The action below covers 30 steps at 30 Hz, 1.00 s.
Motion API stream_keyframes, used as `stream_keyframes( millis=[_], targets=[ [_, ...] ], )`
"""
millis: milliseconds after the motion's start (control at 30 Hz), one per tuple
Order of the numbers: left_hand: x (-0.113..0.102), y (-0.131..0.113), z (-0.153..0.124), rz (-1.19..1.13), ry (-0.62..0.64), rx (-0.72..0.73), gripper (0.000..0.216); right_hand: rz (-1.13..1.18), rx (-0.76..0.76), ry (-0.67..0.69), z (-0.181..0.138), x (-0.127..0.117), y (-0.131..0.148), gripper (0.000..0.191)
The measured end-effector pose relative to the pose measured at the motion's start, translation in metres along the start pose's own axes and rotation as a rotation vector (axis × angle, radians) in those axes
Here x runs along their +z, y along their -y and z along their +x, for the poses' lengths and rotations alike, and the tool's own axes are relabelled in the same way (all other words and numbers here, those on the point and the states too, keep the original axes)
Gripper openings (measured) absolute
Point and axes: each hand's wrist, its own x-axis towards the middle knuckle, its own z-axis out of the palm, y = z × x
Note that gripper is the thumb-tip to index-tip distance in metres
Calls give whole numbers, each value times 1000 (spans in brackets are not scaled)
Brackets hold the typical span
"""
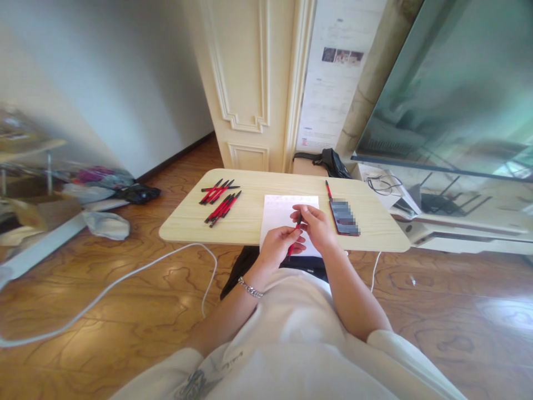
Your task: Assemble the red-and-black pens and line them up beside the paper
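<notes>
Both my hands meet over a white sheet of paper [287, 212] on a small light wooden table [250, 222]. My left hand [278, 245] is wrapped round the lower body of a red pen [292, 244]. My right hand [315, 222] pinches the pen's black upper end. Several more red and black pens [220, 201] lie in two loose groups at the table's left. One single red pen [328, 189] lies beside a dark phone [344, 218] on the right.
A white cable [125, 280] loops over the wooden floor at the left. Bags and cloth [108, 186] lie by the left wall. A black bag [328, 160] sits behind the table. A glass cabinet [449, 166] with cables stands at the right.
</notes>
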Motion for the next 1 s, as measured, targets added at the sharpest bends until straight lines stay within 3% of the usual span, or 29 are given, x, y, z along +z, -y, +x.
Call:
stream_keyframes(
  millis=[133, 333, 567, 767, 1000],
  targets=[
    [1, 3, 0, 5, -6, 13, 38, 14, 13, 31, 0, -1, 1, 36],
    [1, 10, 3, -17, -46, 15, 35, -82, -27, -111, 2, 1, -13, 36],
    [0, 4, 1, -8, -11, 2, 38, -22, 18, 45, 0, -5, -4, 42],
    [1, 11, 4, 13, -79, 17, 36, -122, -21, -102, 1, -4, -13, 35],
    [0, 6, 3, -1, -39, 14, 36, -57, -1, 13, -1, -6, -6, 38]
  ],
)
